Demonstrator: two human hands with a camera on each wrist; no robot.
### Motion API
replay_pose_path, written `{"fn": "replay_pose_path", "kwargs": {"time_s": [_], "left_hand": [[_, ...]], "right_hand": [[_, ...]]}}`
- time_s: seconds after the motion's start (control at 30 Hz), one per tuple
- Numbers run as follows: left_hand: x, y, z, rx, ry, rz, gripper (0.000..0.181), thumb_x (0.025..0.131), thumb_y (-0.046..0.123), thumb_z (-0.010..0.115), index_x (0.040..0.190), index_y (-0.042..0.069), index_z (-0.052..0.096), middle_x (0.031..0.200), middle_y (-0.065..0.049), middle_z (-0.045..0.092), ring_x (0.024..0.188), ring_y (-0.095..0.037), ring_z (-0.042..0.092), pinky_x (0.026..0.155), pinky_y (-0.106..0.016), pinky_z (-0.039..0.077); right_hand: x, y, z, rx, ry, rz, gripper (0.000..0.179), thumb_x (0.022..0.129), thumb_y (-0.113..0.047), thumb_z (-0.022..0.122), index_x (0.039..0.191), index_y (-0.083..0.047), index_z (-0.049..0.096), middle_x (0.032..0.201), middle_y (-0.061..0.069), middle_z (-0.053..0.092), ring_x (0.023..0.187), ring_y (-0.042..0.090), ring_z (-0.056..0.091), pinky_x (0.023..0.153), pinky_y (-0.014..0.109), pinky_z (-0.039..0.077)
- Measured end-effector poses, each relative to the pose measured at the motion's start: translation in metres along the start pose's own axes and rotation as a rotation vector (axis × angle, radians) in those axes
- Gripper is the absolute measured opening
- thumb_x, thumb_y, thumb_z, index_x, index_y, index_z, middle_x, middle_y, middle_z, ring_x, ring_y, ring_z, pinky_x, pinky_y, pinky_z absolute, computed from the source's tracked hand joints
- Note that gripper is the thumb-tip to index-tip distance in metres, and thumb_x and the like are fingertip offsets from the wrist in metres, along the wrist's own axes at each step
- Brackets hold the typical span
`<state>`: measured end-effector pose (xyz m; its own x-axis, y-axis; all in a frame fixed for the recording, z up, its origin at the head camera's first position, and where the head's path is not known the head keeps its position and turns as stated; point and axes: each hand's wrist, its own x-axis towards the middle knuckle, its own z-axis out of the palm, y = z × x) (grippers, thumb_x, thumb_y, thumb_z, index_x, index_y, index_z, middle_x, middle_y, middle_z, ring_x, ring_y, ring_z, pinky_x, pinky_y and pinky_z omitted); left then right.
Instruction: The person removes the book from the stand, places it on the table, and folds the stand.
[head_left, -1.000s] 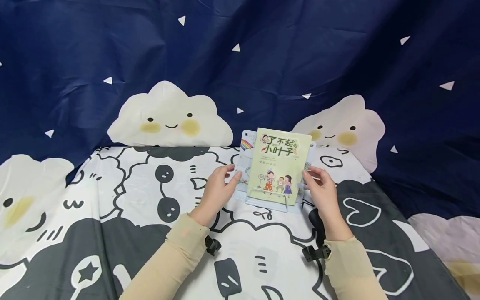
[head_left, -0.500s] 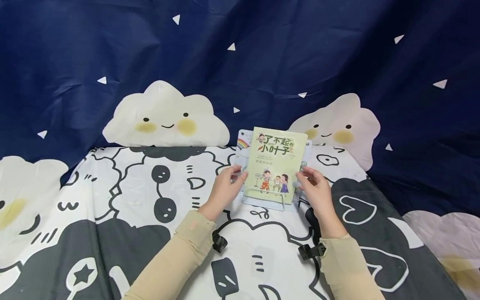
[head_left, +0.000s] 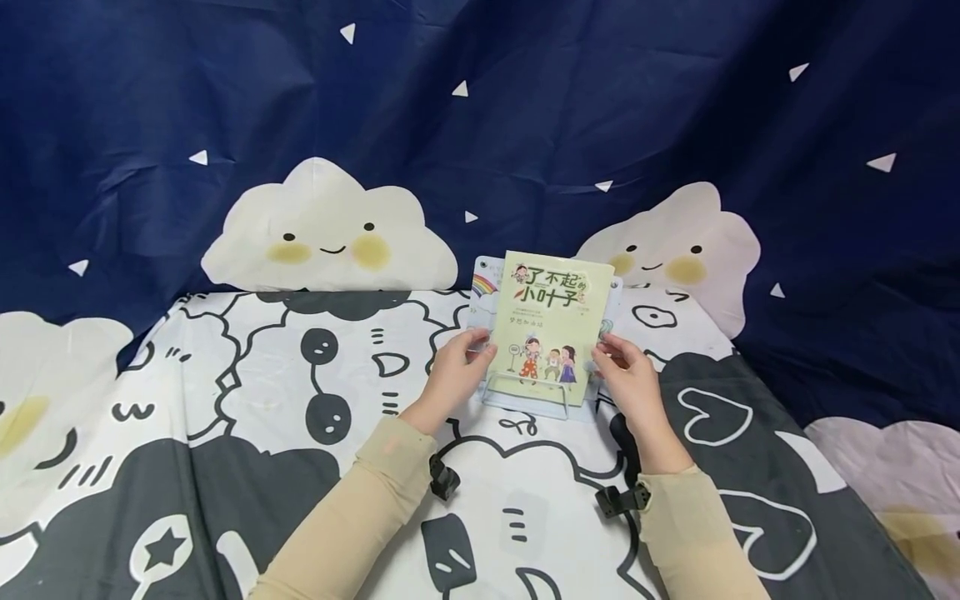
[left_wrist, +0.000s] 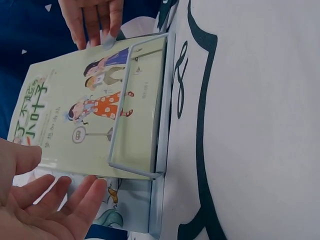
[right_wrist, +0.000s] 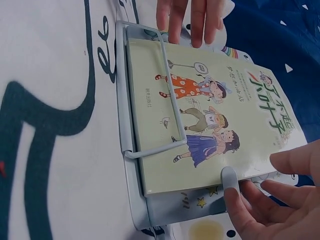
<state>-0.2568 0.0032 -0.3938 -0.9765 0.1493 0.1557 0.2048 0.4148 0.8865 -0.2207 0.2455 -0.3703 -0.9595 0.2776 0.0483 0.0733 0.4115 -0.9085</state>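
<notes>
A pale green children's book leans upright on a light blue book stand, behind a wire bracket at its lower edge. My left hand is at the book's left edge, thumb by the cover and fingers loosely spread beside the edge in the left wrist view. At the opposite edge my right hand has its thumb near the cover. One of its fingertips meets a small pale rounded tab at the book's side. The stand's printed back panel, with a rainbow, shows behind the book.
A cloth with black-and-white cartoon prints lies under the stand. Behind hangs a dark blue curtain with white triangles and smiling clouds. Small black camera mounts sit at both wrists.
Both hands have moved inward, from slightly apart from the book to right at its side edges. The book keeps its place on the stand; the head view has shifted slightly.
</notes>
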Motion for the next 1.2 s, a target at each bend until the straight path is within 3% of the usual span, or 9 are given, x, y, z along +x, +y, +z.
{"fn": "replay_pose_path", "kwargs": {"time_s": [0.17,0.4,0.5,0.6,0.67,0.73,0.87,1.07,1.2], "left_hand": [[0.002,0.003,0.001,0.023,0.000,0.018,0.040,0.100,0.021,0.058,0.137,0.007,0.057,0.133,-0.012,0.062,0.113,-0.027,0.063,0.097,-0.041,0.053],[0.005,0.007,0.003,0.035,-0.020,0.002,0.045,0.095,0.006,0.061,0.139,0.008,0.056,0.140,-0.010,0.059,0.115,-0.027,0.064,0.099,-0.041,0.052],[0.005,0.006,0.003,0.024,-0.030,-0.014,0.045,0.095,0.005,0.060,0.139,0.009,0.056,0.141,-0.009,0.059,0.116,-0.026,0.064,0.099,-0.040,0.053],[0.005,0.008,0.000,0.011,-0.033,-0.038,0.044,0.095,0.004,0.059,0.139,0.010,0.057,0.140,-0.007,0.060,0.117,-0.026,0.065,0.098,-0.040,0.053],[0.005,0.009,-0.001,0.011,-0.031,-0.052,0.044,0.095,0.004,0.058,0.138,0.011,0.058,0.139,-0.006,0.061,0.117,-0.027,0.065,0.098,-0.040,0.054],[0.004,0.010,-0.001,0.020,-0.029,-0.053,0.045,0.094,0.003,0.058,0.138,0.012,0.059,0.138,-0.006,0.062,0.118,-0.027,0.065,0.098,-0.041,0.053],[0.003,0.013,0.000,0.041,-0.022,-0.037,0.050,0.090,0.000,0.055,0.138,0.011,0.059,0.137,-0.007,0.063,0.120,-0.027,0.063,0.101,-0.042,0.051],[0.002,0.015,0.002,0.053,0.049,0.011,0.047,0.088,-0.002,0.057,0.133,0.009,0.062,0.131,-0.010,0.066,0.121,-0.028,0.062,0.100,-0.042,0.051],[0.003,0.017,0.001,0.027,0.060,-0.002,0.044,0.090,0.003,0.059,0.133,0.010,0.062,0.130,-0.010,0.067,0.120,-0.027,0.063,0.101,-0.042,0.050]], "right_hand": [[0.001,0.002,0.000,0.000,0.007,-0.020,0.044,0.101,-0.013,0.054,0.142,0.002,0.050,0.133,0.023,0.058,0.107,0.017,0.053,0.076,0.006,0.048],[0.002,0.006,0.000,-0.078,0.000,-0.063,0.043,0.099,-0.012,0.055,0.139,0.004,0.052,0.131,0.025,0.059,0.118,0.029,0.056,0.073,0.001,0.042],[0.002,0.006,-0.001,-0.143,-0.001,-0.080,0.040,0.099,-0.013,0.055,0.136,0.004,0.056,0.128,0.025,0.062,0.119,0.032,0.057,0.081,0.011,0.045],[0.000,0.003,-0.001,-0.193,-0.012,-0.081,0.039,0.100,-0.014,0.054,0.135,0.004,0.057,0.128,0.026,0.062,0.123,0.035,0.055,0.093,0.031,0.050],[-0.003,0.000,0.000,-0.219,-0.016,-0.074,0.040,0.100,-0.015,0.053,0.136,0.003,0.057,0.129,0.026,0.062,0.127,0.036,0.053,0.101,0.044,0.047],[-0.005,-0.003,0.001,-0.221,-0.013,-0.056,0.041,0.100,-0.015,0.052,0.138,0.001,0.056,0.132,0.025,0.061,0.131,0.037,0.050,0.104,0.049,0.044],[-0.008,-0.005,0.004,-0.188,0.037,-0.014,0.041,0.100,-0.016,0.052,0.138,-0.002,0.057,0.131,0.022,0.063,0.133,0.035,0.049,0.102,0.047,0.045],[-0.010,-0.008,0.010,-0.118,0.129,0.018,0.040,0.098,-0.017,0.053,0.135,-0.004,0.060,0.128,0.020,0.066,0.124,0.034,0.058,0.098,0.044,0.048],[-0.011,-0.009,0.012,-0.109,0.167,0.014,0.040,0.097,-0.017,0.055,0.135,-0.006,0.061,0.126,0.017,0.067,0.114,0.034,0.063,0.089,0.037,0.049]]}}
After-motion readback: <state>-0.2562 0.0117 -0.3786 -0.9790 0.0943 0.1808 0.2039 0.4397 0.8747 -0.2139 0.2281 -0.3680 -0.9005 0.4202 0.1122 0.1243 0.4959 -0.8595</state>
